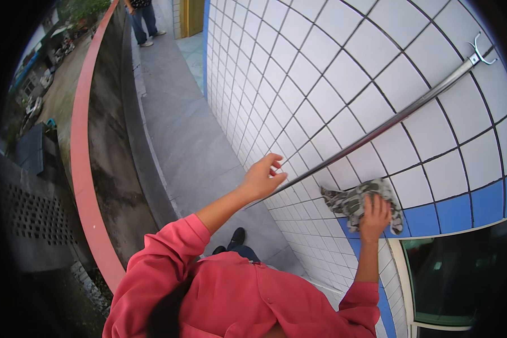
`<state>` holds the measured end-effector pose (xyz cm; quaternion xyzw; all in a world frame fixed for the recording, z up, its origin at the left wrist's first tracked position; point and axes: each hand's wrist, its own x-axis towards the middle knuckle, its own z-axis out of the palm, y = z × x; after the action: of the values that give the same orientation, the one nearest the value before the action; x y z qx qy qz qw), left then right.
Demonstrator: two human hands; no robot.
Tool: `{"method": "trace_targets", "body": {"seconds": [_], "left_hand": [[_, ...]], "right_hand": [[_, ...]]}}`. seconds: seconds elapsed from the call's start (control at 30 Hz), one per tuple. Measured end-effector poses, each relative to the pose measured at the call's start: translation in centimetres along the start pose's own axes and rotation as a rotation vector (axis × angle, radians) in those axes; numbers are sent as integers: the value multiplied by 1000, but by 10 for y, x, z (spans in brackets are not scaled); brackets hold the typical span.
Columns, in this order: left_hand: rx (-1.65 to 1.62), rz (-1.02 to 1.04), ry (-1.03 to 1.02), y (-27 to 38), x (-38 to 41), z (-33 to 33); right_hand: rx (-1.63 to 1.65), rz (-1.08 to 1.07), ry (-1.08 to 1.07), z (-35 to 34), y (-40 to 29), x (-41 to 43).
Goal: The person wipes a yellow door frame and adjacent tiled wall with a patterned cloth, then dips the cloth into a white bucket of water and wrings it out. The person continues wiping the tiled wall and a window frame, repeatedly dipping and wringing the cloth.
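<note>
My right hand [375, 217] presses a crumpled camouflage-patterned cloth [340, 202] flat against the white tiled wall [308, 80], overlapping the blue tile border [418, 220] above the window. My left hand [264, 175] is raised in front of the wall with fingers curled and thumb apart, and nothing shows between them. A metal pole [388, 124] with a forked hook [481, 50] on its upper end slants along the wall. It passes behind my left wrist, where its lower end is partly hidden; I cannot tell whether the wrist touches it.
A window [443, 274] with a pale frame is at the lower right. The grey walkway [181, 122] runs beside a low parapet with a red top [81, 139]; a yard lies below. Further along, a person [143, 21] stands near an open doorway [193, 19].
</note>
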<state>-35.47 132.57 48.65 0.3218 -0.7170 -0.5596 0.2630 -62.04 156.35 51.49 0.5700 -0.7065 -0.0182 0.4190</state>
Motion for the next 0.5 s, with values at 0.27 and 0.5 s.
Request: {"method": "trace_targets", "body": {"seconds": [0.27,0.5], "left_hand": [[-201,-483,-154,-79,15,7],[-822,-652,-530,-89,17,6]], "right_hand": [[993,347,-197,-8,-88,-38],[1267,258,30,-42,-139,102]]}}
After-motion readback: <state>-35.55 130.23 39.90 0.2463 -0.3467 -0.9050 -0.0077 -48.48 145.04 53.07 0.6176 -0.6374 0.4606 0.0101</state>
